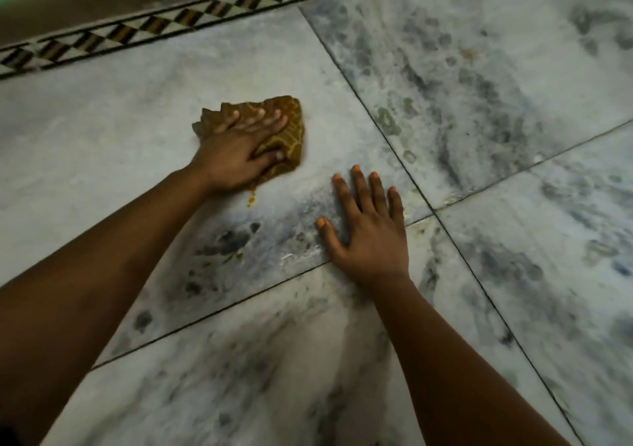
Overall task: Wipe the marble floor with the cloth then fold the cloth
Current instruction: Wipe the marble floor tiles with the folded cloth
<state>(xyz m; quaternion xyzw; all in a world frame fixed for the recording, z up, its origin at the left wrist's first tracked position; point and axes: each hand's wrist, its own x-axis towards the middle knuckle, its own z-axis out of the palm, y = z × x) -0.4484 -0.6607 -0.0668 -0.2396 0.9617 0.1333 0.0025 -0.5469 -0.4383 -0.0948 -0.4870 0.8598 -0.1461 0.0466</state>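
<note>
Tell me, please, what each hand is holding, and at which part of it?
The left hand presses flat on the middle of the brown cloth, pinning it to the marble floor; no closed grip. The right hand holds nothing, resting flat on the floor.

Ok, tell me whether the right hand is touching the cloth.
No: the right hand lies flat with fingers spread on the bare marble floor, apart from the cloth, which only the left hand presses.
</note>
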